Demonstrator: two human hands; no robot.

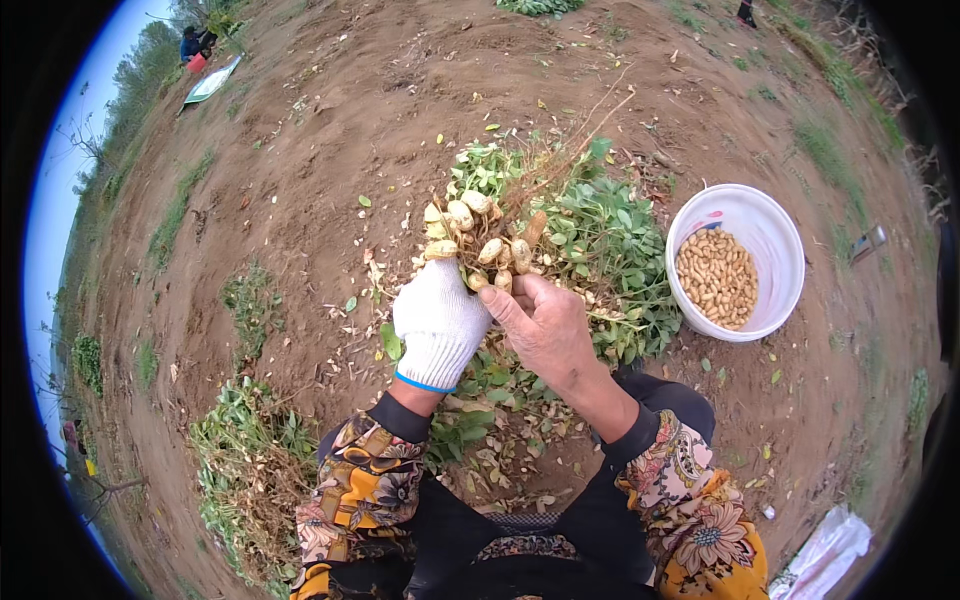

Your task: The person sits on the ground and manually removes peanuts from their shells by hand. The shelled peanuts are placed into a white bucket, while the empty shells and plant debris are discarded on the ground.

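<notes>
My left hand (439,319), in a white knit glove with a blue hem, is closed around a peanut plant near its roots. A cluster of pale peanut pods (461,217) hangs about the roots just beyond the glove. My bare right hand (551,322) has thumb and fingers at the nearest peanut pod (503,280), which they appear to pinch. Thin brown roots (551,184) stretch away from the cluster. Green peanut plants (615,240) lie on the soil beyond and right of my hands. The glove hides the part of the plant inside its grip.
A white plastic bucket (784,277) at the right holds many picked peanuts (716,277). A heap of pulled plants (255,480) lies at the left. At lower right is a white plastic sack (825,551). Far off at upper left, a person (190,43) is near a red container (196,64).
</notes>
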